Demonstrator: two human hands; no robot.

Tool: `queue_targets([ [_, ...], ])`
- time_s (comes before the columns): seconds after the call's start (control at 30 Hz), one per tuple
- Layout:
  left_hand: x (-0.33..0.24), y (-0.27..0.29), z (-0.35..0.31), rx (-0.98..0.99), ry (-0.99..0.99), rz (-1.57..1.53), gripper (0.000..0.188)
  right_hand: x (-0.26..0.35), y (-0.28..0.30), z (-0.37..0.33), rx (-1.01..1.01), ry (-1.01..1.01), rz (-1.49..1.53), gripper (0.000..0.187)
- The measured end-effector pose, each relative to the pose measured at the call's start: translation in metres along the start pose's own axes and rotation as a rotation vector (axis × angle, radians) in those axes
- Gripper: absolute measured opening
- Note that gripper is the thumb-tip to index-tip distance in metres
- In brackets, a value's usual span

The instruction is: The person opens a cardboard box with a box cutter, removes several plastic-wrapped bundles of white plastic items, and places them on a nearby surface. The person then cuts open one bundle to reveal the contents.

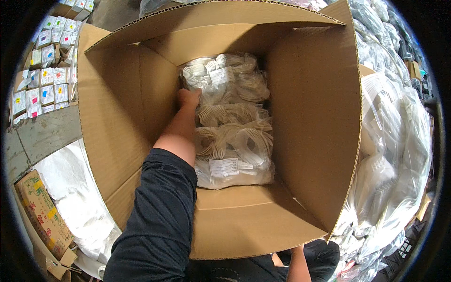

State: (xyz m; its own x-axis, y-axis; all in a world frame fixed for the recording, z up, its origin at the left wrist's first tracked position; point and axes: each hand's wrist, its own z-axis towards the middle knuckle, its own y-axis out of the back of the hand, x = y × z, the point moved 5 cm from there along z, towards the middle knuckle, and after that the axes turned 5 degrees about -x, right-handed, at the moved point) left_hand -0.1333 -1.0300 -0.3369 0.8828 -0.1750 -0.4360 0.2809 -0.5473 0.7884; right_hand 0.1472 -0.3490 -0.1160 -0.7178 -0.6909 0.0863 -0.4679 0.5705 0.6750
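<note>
One hand reaches deep into a carton of bagged white cables.

Head view: the left hand, sleeve dark, goes down inside the large open brown cardboard box and touches the left edge of the clear plastic bags of coiled white cables; its fingers are hidden, so I cannot tell its grip. The bags lie just right of it, stacked along the box's far-to-near axis. The right hand rests outside, at the near flap, its state unclear. More clear bags pile up right of the box.

place: packing warehouse | signs: large cardboard box | heaped bagged white goods | rows of small labelled packets
</note>
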Motion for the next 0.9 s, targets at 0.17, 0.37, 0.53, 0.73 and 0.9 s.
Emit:
queue_targets([
  [0.17, 0.004, -0.004, -0.001, -0.091, 0.063, -0.033, 0.070, 0.015, -0.001, -0.003, -0.010, -0.059, 0.183, 0.032],
  [0.37, 0.021, -0.023, 0.006, 0.234, 0.184, -0.428, 0.062, 0.013, -0.012, -0.008, -0.013, -0.078, 0.250, 0.032],
  [0.53, 0.017, -0.023, 0.007, 0.186, -0.048, -0.371, 0.054, 0.004, -0.019, -0.009, -0.009, -0.093, 0.278, 0.031],
  [0.73, 0.008, -0.008, -0.010, 0.242, 0.012, -0.431, 0.065, -0.002, -0.022, -0.006, -0.004, -0.111, 0.304, 0.031],
  [0.9, 0.001, -0.006, -0.024, 0.523, 0.254, -0.398, 0.085, -0.007, -0.019, -0.007, -0.010, -0.121, 0.327, 0.031],
])
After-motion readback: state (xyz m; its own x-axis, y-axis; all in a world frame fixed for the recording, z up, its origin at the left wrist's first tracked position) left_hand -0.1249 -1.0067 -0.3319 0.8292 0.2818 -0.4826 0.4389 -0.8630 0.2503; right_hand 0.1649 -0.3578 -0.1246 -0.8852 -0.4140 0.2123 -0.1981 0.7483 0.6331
